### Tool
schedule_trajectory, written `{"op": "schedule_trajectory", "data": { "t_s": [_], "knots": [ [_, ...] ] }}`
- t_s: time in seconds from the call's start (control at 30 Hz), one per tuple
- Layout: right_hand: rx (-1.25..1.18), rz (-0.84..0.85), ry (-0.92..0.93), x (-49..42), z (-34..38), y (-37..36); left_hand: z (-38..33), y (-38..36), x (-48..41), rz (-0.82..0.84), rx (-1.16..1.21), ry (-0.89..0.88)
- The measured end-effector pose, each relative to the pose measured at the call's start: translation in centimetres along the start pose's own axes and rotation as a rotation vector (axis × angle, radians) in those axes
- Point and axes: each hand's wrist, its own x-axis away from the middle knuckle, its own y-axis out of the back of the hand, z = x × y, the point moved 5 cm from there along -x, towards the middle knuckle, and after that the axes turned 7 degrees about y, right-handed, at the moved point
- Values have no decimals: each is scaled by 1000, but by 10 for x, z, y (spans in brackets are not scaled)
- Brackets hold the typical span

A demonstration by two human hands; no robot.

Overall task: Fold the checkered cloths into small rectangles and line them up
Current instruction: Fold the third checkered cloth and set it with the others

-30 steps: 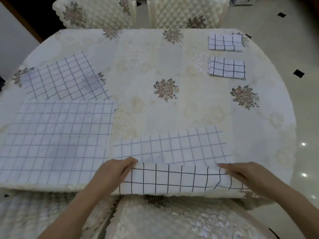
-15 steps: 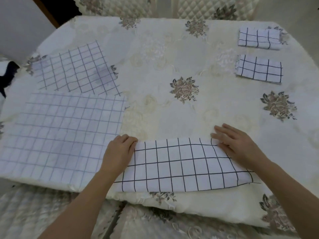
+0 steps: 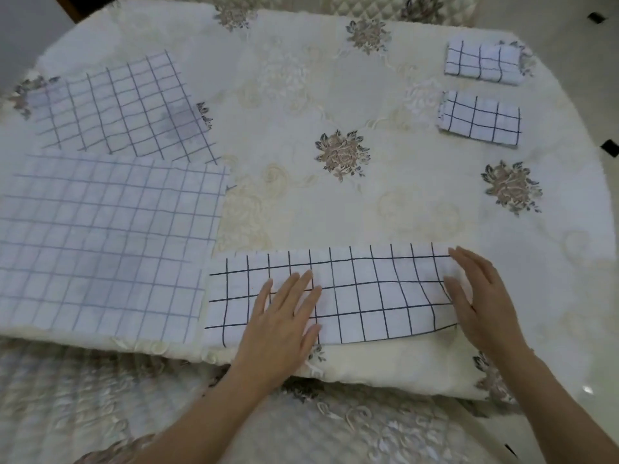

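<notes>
Left side of the surface: two cloths lying open, no folds. Far open cloth skewed to the edge; near open cloth square to the near edge, its far margin touching or overlapping the other. Centre, at the near edge: strip, a cloth folded down to a long band, just beside the near open cloth. Long axis left to right, parallel to the near edge, short ends facing left and right; slight ripple toward the right end. Left hand flat on the strip left of its middle, fingers straight and released, pressing, grasping nothing. Right hand flat on the strip's right end, fingers likewise straight, nothing pinched. Far right: far rectangle and near rectangle, small folded cloths, one behind the other, apart, long axes also left to right. Tally, as judged: two done and lined up, one partway and likely needing folds across its length, two untouched. Less than half done.
</notes>
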Motion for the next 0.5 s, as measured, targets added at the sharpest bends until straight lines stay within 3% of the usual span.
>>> {"op": "schedule_trajectory", "data": {
  "t_s": [0.13, 0.4, 0.5],
  "knots": [
    [-179, -56, -240, 37, -22, 17, -34, -14, -6, 70, -13, -74],
    [-456, 99, -351, 58, -33, 7, -68, -34, -23, 117, -53, -108],
    [-444, 159, -322, 59, -34, 4, -67, -41, -22, 114, -63, -112]
  ]
}}
